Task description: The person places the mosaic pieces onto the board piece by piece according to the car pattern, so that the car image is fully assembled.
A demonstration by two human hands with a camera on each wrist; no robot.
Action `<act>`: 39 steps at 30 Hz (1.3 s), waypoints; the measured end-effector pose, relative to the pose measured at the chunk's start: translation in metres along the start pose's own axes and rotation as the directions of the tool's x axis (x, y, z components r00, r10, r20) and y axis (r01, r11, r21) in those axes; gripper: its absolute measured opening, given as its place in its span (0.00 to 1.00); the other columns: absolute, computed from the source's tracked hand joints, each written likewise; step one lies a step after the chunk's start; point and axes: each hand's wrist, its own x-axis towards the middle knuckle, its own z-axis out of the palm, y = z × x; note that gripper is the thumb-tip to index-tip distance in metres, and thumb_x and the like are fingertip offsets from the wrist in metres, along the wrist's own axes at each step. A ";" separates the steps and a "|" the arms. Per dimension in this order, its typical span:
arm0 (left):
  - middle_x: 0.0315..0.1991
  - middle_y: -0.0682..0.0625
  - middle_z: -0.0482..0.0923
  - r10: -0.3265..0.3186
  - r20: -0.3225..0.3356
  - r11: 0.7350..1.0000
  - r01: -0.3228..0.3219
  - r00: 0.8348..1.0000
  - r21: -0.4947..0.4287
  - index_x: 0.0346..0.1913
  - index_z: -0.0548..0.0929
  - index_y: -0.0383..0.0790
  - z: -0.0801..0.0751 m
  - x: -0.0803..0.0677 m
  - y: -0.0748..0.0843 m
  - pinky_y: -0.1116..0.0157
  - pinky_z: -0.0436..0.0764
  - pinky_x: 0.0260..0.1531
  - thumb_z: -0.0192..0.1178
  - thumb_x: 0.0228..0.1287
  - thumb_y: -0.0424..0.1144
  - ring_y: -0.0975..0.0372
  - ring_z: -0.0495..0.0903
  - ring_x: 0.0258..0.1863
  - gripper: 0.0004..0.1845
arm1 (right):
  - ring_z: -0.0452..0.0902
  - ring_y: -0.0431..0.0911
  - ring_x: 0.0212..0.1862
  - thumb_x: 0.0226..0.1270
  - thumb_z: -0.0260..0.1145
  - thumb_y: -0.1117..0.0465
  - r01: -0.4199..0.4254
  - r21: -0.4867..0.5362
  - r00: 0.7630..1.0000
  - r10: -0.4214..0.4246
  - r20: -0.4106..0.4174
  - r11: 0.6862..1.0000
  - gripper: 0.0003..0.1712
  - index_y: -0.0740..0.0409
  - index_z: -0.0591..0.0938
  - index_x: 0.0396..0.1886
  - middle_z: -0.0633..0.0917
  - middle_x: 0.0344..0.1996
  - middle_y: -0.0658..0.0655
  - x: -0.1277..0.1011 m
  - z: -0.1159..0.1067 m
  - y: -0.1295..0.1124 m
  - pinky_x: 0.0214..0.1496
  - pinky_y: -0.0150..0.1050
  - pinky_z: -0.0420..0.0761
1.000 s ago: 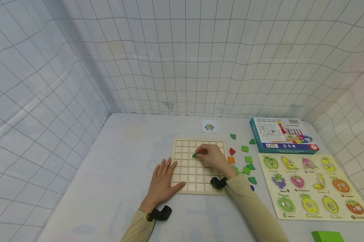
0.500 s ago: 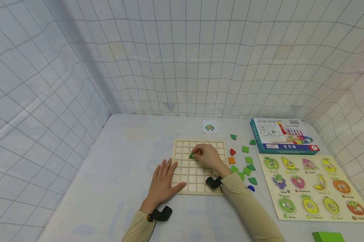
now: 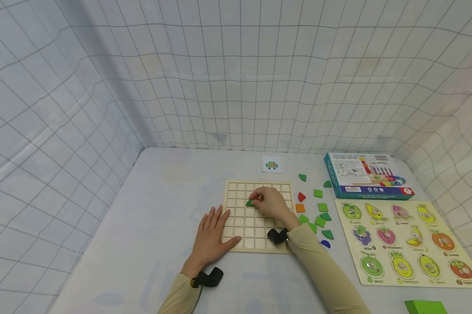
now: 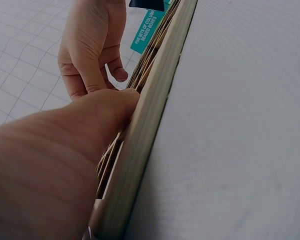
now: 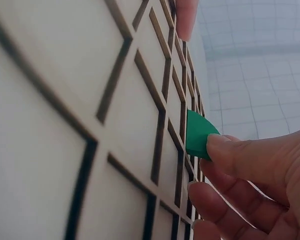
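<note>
A green quarter-circle piece (image 5: 197,132) is pinched between thumb and fingers of my right hand (image 3: 272,203). Its straight edge is right at the ridges of a pale wooden grid board (image 3: 244,232), in the board's upper middle. My left hand (image 3: 209,237) lies with fingers spread at the board's left side, the thumb over the lower left corner. In the left wrist view the left thumb (image 4: 121,102) rests on the board's raised edge. Behind the board lies a small card (image 3: 272,164) with a green figure printed on a grid.
Right of the board are scattered several green squares (image 3: 318,193), green quarter-circles (image 3: 327,234), a red piece (image 3: 301,197), an orange square (image 3: 300,208) and a blue piece (image 3: 325,244). Farther right lie a boxed set (image 3: 353,174), a fruit puzzle board (image 3: 385,218) and a green block (image 3: 425,307).
My right hand has moved slightly left over the board with the green quarter-circle piece, then stayed nearly still. The left hand has kept its place.
</note>
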 end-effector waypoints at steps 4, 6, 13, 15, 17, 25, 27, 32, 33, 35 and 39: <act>0.72 0.39 0.52 0.000 -0.001 1.000 0.000 1.000 -0.006 0.71 0.62 0.39 0.000 0.000 0.000 0.49 0.43 0.67 0.58 0.59 0.61 0.46 0.45 0.72 0.43 | 0.73 0.40 0.30 0.62 0.69 0.62 -0.008 -0.027 1.000 0.008 0.005 1.000 0.02 0.52 0.87 0.33 0.80 0.28 0.45 0.001 -0.001 -0.001 0.32 0.37 0.74; 0.72 0.39 0.52 0.002 -0.004 1.000 -0.002 1.000 -0.006 0.71 0.62 0.39 0.000 0.000 0.000 0.49 0.43 0.67 0.59 0.59 0.61 0.46 0.45 0.72 0.43 | 0.74 0.40 0.30 0.61 0.69 0.62 -0.011 -0.042 1.000 0.011 0.005 0.999 0.02 0.51 0.87 0.33 0.80 0.29 0.46 0.002 -0.001 -0.002 0.33 0.37 0.74; 0.72 0.39 0.52 0.006 -0.009 1.000 -0.006 1.000 -0.004 0.71 0.62 0.39 0.001 0.000 -0.001 0.49 0.44 0.67 0.59 0.59 0.61 0.47 0.46 0.72 0.43 | 0.75 0.40 0.30 0.60 0.70 0.61 -0.032 -0.106 0.999 0.032 -0.010 0.994 0.02 0.51 0.87 0.32 0.81 0.30 0.46 0.003 0.000 -0.004 0.33 0.37 0.75; 0.72 0.40 0.52 0.002 -0.003 1.000 -0.002 1.000 -0.005 0.72 0.61 0.40 0.001 0.000 -0.001 0.50 0.43 0.67 0.59 0.59 0.61 0.48 0.45 0.72 0.43 | 0.74 0.40 0.30 0.59 0.71 0.60 -0.035 -0.120 0.999 0.033 -0.020 0.992 0.02 0.52 0.87 0.32 0.81 0.30 0.47 0.002 0.001 -0.005 0.33 0.37 0.75; 0.73 0.40 0.51 -0.002 0.002 1.000 0.002 1.000 -0.009 0.72 0.61 0.40 0.001 0.000 -0.001 0.50 0.42 0.67 0.58 0.60 0.61 0.48 0.44 0.72 0.43 | 0.74 0.40 0.29 0.58 0.72 0.60 -0.033 -0.123 0.999 0.031 -0.025 0.992 0.02 0.53 0.87 0.31 0.80 0.30 0.47 0.002 0.001 -0.006 0.32 0.37 0.74; 0.72 0.40 0.51 0.000 0.004 1.000 0.000 1.000 -0.010 0.72 0.61 0.40 0.000 0.000 -0.001 0.50 0.42 0.67 0.58 0.60 0.61 0.48 0.45 0.72 0.43 | 0.72 0.40 0.29 0.58 0.71 0.63 -0.012 -0.091 1.000 0.012 -0.002 0.996 0.02 0.57 0.87 0.31 0.79 0.30 0.48 0.000 0.001 -0.006 0.32 0.35 0.74; 0.73 0.40 0.51 -0.005 0.011 1.000 0.005 1.000 -0.013 0.72 0.61 0.40 0.000 0.000 -0.001 0.51 0.41 0.67 0.58 0.60 0.61 0.49 0.44 0.72 0.43 | 0.72 0.40 0.29 0.58 0.71 0.64 -0.010 -0.085 1.000 0.010 0.003 0.996 0.02 0.57 0.87 0.31 0.79 0.31 0.48 0.000 0.001 -0.006 0.32 0.35 0.74; 0.73 0.40 0.51 -0.004 0.012 1.000 0.004 1.000 -0.018 0.72 0.61 0.40 0.000 0.000 -0.001 0.51 0.41 0.67 0.58 0.60 0.61 0.49 0.44 0.72 0.43 | 0.71 0.41 0.29 0.58 0.70 0.65 0.010 -0.069 1.000 -0.009 0.022 0.998 0.04 0.57 0.87 0.33 0.80 0.32 0.48 -0.005 -0.001 -0.005 0.32 0.35 0.74; 0.73 0.40 0.51 -0.004 0.011 1.000 0.004 1.000 -0.018 0.72 0.61 0.40 0.001 0.000 -0.001 0.51 0.41 0.67 0.58 0.60 0.61 0.49 0.44 0.72 0.43 | 0.71 0.40 0.30 0.58 0.70 0.65 0.019 -0.073 0.999 -0.017 0.028 0.997 0.04 0.57 0.87 0.34 0.80 0.33 0.48 -0.006 -0.001 -0.005 0.33 0.35 0.74; 0.72 0.40 0.51 -0.001 0.005 1.000 0.001 1.000 -0.019 0.72 0.61 0.40 0.001 0.000 -0.001 0.51 0.41 0.67 0.59 0.60 0.60 0.48 0.44 0.72 0.43 | 0.71 0.40 0.30 0.59 0.69 0.64 0.038 -0.083 0.999 -0.035 0.040 0.996 0.05 0.57 0.87 0.35 0.80 0.34 0.48 -0.010 -0.002 -0.004 0.33 0.35 0.74; 0.72 0.40 0.52 0.005 -0.005 1.000 -0.005 1.000 -0.011 0.72 0.61 0.39 0.002 0.000 -0.002 0.50 0.42 0.67 0.59 0.59 0.60 0.48 0.45 0.72 0.43 | 0.72 0.40 0.32 0.61 0.68 0.60 0.063 -0.106 0.998 -0.059 0.039 0.992 0.07 0.55 0.87 0.38 0.80 0.35 0.48 -0.020 -0.007 -0.001 0.35 0.37 0.75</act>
